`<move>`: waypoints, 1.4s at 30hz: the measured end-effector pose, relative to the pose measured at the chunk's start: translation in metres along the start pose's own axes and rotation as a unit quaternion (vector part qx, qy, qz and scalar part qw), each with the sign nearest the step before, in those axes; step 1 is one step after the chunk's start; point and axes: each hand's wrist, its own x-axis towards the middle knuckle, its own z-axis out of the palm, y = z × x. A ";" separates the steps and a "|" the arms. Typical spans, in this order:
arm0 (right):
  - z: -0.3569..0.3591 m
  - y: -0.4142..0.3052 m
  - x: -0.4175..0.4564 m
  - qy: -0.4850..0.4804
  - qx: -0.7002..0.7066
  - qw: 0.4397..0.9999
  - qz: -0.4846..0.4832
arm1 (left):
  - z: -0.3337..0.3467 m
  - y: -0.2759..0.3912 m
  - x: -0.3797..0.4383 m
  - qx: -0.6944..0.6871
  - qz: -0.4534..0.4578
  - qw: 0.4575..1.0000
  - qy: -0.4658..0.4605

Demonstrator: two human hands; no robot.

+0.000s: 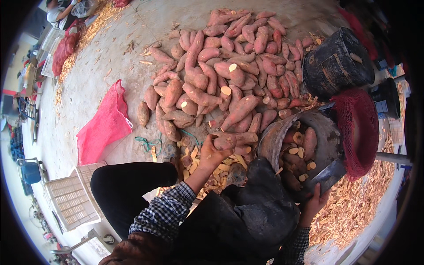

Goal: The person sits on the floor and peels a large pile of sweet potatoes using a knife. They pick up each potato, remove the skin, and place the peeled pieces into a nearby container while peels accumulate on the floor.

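My left hand (213,153) grips a sweet potato (225,142) between thumb and fingers, at the near edge of a large pile of sweet potatoes (228,66). Several in the pile have pale cut ends. At the right, my right hand (316,202) is closed at the lower end of a broad metal blade (328,174), which looks like a cleaver; its handle is hidden. The blade lies across the opening of a worn bucket (270,139). Inside the bucket are sweet potatoes (310,140) and pale cut slices (300,152).
A dark bucket (338,63) leans beyond the pile, and a red mesh bag (359,132) hangs beside the worn bucket. Peelings (354,208) cover the floor at right. A pink mesh sack (104,124) and white plastic crate (73,198) lie left. Another person (61,13) sits far left.
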 end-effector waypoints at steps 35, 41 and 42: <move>-0.021 0.003 0.015 -0.015 -0.072 0.991 0.111 | -0.070 -0.087 0.038 0.694 0.065 0.625 -0.351; -0.059 0.028 0.046 -0.034 -0.121 0.987 0.102 | -0.134 -0.026 0.076 0.367 -0.038 0.846 -0.385; -0.049 0.025 0.041 -0.024 -0.150 0.984 0.097 | -0.155 -0.030 0.081 0.224 -0.136 0.901 -0.345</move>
